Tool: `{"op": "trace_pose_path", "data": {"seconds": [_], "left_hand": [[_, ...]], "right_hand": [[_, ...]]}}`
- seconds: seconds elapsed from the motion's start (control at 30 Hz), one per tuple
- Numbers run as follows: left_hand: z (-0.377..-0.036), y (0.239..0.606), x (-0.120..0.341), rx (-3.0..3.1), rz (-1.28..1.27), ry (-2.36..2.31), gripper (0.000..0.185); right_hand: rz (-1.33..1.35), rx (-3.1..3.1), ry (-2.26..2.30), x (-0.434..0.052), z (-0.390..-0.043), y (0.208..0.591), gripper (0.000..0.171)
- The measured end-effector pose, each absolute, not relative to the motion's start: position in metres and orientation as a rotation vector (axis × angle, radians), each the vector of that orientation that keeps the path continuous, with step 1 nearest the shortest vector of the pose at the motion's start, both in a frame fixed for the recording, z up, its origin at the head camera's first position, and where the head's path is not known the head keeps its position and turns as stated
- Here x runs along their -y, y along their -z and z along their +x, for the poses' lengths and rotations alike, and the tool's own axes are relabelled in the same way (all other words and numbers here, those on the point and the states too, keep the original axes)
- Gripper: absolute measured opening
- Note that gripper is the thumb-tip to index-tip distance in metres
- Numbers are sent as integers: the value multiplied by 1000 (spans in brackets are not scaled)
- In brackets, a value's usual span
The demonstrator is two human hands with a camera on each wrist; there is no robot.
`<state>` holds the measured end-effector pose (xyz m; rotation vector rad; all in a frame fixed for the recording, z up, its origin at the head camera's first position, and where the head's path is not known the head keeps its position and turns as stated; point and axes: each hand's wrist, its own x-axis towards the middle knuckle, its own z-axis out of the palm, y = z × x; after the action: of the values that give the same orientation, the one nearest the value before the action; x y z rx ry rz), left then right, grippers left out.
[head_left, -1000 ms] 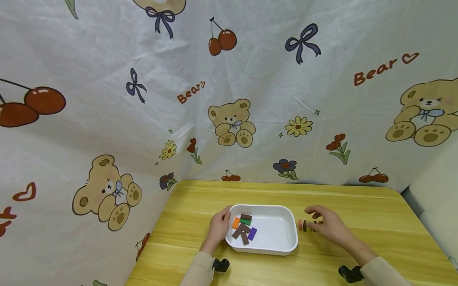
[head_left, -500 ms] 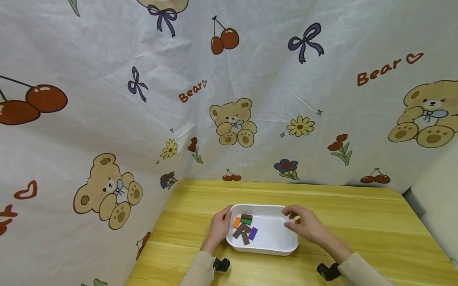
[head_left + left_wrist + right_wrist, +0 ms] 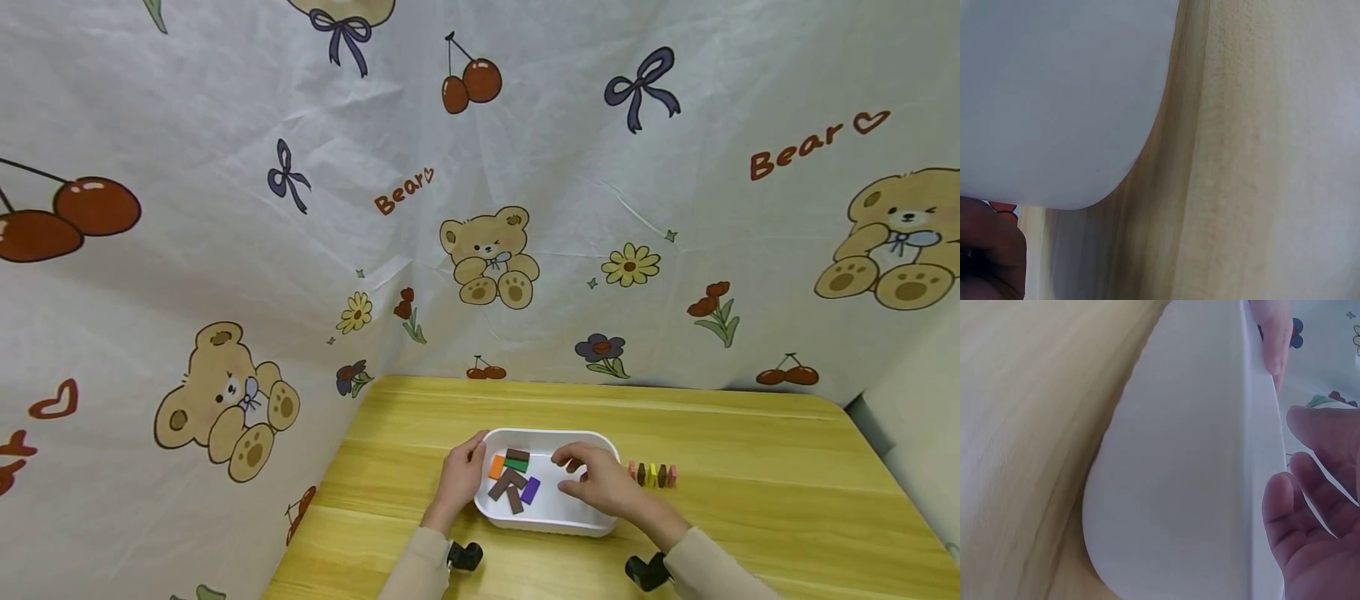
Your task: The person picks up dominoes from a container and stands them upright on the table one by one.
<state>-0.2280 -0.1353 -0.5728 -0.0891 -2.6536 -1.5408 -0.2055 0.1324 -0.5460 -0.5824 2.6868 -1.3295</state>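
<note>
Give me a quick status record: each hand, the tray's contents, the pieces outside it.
Left hand: holds the left end of the white tray
Right hand: above the tray's right part, nothing visible in it
In tray: four brown blocks, orange block, green block, purple block
Outside: row of five pieces right of the tray

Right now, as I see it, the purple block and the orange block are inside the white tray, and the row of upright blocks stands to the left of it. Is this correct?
Not quite: the row of upright blocks stands to the right of the white tray, as the head view shows. The purple block and the orange block are indeed inside it.
</note>
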Motion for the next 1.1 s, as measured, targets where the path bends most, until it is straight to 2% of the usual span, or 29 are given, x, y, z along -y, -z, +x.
{"op": "trace_pose_path", "data": {"seconds": [0.13,0.37,0.87,1.1], "left_hand": [[-226,569,136,2659,-73,1556,37],[-243,599,143,2670,-66,1599,37],[-243,600,143,2670,-59,1600,37],[-244,601,142,2667,-49,1607,37]], "right_hand": [[-624,-2653,1352,-127,-209,555,27],[-595,-2626,1366,-117,-210,570,29],[-582,-2595,1336,-99,-222,586,31],[-657,-2580,1309,-94,-228,593,30]]}}
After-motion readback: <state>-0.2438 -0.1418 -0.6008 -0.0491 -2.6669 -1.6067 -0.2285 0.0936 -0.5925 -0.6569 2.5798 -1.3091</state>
